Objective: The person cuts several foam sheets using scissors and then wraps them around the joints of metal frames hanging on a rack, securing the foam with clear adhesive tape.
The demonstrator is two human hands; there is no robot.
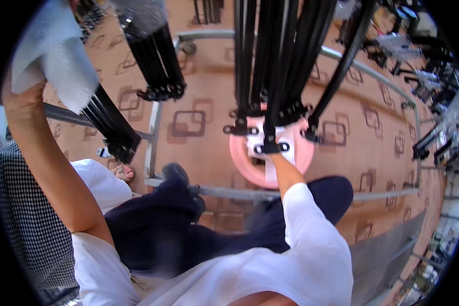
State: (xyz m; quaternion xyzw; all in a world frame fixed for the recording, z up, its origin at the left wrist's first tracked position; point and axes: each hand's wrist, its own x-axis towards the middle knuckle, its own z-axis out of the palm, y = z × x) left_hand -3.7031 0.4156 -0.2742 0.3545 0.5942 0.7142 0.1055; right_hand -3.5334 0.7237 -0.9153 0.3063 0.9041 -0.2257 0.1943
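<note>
My left hand (26, 97) is raised at the far left, wrapped against a bundle of long black strips (109, 120). White foam wrap (69, 66) covers the bundle's upper part and some of my fingers. My right arm reaches forward to a round pink basin (239, 158), where white sheets or paper lie. Only the wrist side of my right hand (277, 157) shows; its fingers are hidden behind hanging black strips (275, 76). These strips end in small dark tabs with holes, close over the basin.
Another black bundle (153, 61) in clear plastic hangs between the two groups. A grey metal frame (224, 192) runs round the patterned floor. More black pieces in plastic (433, 81) crowd the right side. At left are a person's foot (123, 172) and a checked cloth (25, 204).
</note>
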